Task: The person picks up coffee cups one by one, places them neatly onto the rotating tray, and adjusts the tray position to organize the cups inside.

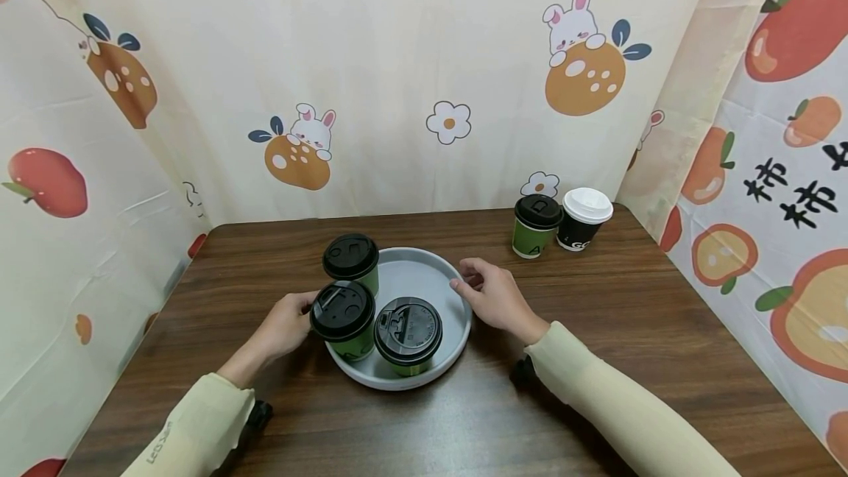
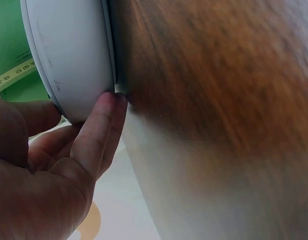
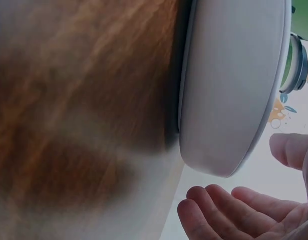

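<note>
A round grey tray (image 1: 412, 275) lies on the table with three green paper cups with black lids on it: a back cup (image 1: 351, 258), a left cup (image 1: 343, 315) and a front cup (image 1: 407, 333). My left hand (image 1: 288, 324) grips the tray's left side. In the left wrist view its thumb (image 2: 41, 116) is at the rim and its fingertips are against the outer wall near the base. Beside the tray's right edge is my right hand (image 1: 493, 297), fingers loosely bent. The right wrist view shows a gap between these fingers (image 3: 234, 212) and the tray wall (image 3: 229, 95).
At the table's back right stand a green cup with a black lid (image 1: 536, 225) and a black cup with a white lid (image 1: 584, 218). A printed curtain (image 1: 397, 57) hangs behind the wooden table (image 1: 424, 433) and along both sides.
</note>
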A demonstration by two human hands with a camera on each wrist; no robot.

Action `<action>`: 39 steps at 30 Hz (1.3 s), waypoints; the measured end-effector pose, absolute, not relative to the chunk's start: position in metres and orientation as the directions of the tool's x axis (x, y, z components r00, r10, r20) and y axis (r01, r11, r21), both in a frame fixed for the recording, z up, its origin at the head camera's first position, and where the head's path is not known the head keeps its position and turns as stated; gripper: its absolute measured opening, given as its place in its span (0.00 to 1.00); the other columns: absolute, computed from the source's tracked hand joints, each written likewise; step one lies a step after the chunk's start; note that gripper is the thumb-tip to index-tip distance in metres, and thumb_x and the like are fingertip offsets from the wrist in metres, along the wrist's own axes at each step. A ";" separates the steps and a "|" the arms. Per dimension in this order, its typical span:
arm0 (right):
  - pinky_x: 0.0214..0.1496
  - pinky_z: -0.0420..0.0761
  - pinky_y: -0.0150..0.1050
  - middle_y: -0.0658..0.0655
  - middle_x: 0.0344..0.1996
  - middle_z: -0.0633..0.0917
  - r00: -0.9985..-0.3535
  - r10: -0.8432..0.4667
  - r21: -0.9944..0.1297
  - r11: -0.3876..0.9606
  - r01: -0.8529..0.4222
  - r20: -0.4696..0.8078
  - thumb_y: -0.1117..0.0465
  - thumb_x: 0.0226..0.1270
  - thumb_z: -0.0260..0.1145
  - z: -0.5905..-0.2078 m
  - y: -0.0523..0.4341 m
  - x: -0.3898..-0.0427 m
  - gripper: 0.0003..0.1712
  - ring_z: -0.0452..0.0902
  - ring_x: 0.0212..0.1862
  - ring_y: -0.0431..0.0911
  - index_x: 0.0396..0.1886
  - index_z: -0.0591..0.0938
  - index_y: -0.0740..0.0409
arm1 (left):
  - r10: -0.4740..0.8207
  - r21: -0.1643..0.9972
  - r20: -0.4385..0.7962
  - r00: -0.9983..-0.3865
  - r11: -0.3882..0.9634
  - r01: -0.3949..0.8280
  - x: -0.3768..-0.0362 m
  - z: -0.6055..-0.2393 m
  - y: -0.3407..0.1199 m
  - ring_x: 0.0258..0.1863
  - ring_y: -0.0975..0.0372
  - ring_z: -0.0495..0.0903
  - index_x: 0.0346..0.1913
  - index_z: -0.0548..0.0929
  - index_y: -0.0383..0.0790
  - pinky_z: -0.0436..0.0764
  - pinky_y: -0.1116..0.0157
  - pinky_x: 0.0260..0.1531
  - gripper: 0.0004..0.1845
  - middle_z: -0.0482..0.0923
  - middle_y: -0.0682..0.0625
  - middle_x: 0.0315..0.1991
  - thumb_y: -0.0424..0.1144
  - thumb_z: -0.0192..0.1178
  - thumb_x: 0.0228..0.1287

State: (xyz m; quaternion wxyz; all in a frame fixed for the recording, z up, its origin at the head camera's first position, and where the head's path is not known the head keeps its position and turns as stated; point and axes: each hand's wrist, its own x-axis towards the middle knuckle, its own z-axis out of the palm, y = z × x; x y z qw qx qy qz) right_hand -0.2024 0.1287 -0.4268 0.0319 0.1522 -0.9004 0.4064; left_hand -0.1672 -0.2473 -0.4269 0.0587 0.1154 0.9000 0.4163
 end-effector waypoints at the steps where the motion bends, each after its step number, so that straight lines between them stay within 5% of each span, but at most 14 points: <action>1: 0.52 0.84 0.48 0.61 0.52 0.86 -0.954 -0.243 -0.724 0.625 -0.293 0.176 0.53 0.75 0.68 -0.427 0.128 -0.204 0.27 0.85 0.49 0.51 0.65 0.79 0.66 | 0.255 0.763 -0.010 -0.967 0.627 0.157 -0.167 -0.427 -0.247 0.55 0.53 0.78 0.66 0.81 0.37 0.76 0.56 0.49 0.19 0.82 0.40 0.60 0.38 0.59 0.77; 6: 0.51 0.84 0.47 0.59 0.48 0.87 -0.961 -0.224 -0.718 0.640 -0.273 0.166 0.54 0.76 0.66 -0.429 0.127 -0.211 0.25 0.84 0.47 0.50 0.63 0.80 0.65 | 0.252 0.759 -0.011 -0.968 0.632 0.156 -0.167 -0.428 -0.247 0.51 0.55 0.78 0.66 0.81 0.37 0.75 0.58 0.46 0.19 0.82 0.40 0.60 0.38 0.59 0.77; 14: 0.47 0.84 0.46 0.57 0.44 0.88 -0.962 -0.211 -0.700 0.660 -0.271 0.174 0.55 0.76 0.66 -0.430 0.124 -0.219 0.21 0.84 0.45 0.49 0.60 0.82 0.65 | 0.257 0.765 0.014 -0.966 0.620 0.176 -0.168 -0.428 -0.246 0.59 0.50 0.79 0.65 0.82 0.37 0.77 0.50 0.57 0.20 0.85 0.42 0.56 0.41 0.60 0.77; 29: 0.45 0.84 0.43 0.55 0.41 0.88 -0.971 -0.210 -0.699 0.677 -0.231 0.118 0.56 0.78 0.63 -0.435 0.119 -0.226 0.19 0.83 0.43 0.47 0.59 0.84 0.62 | 0.261 0.765 0.004 -0.965 0.621 0.171 -0.168 -0.430 -0.247 0.61 0.46 0.78 0.67 0.80 0.35 0.77 0.47 0.57 0.22 0.83 0.40 0.59 0.42 0.59 0.77; 39: 0.45 0.84 0.44 0.58 0.48 0.89 -0.972 -0.215 -0.692 0.688 -0.221 0.098 0.57 0.79 0.62 -0.436 0.120 -0.227 0.16 0.84 0.45 0.47 0.57 0.86 0.60 | 0.262 0.772 -0.006 -0.965 0.614 0.162 -0.168 -0.430 -0.248 0.64 0.45 0.75 0.68 0.79 0.36 0.76 0.44 0.60 0.22 0.81 0.39 0.61 0.41 0.59 0.77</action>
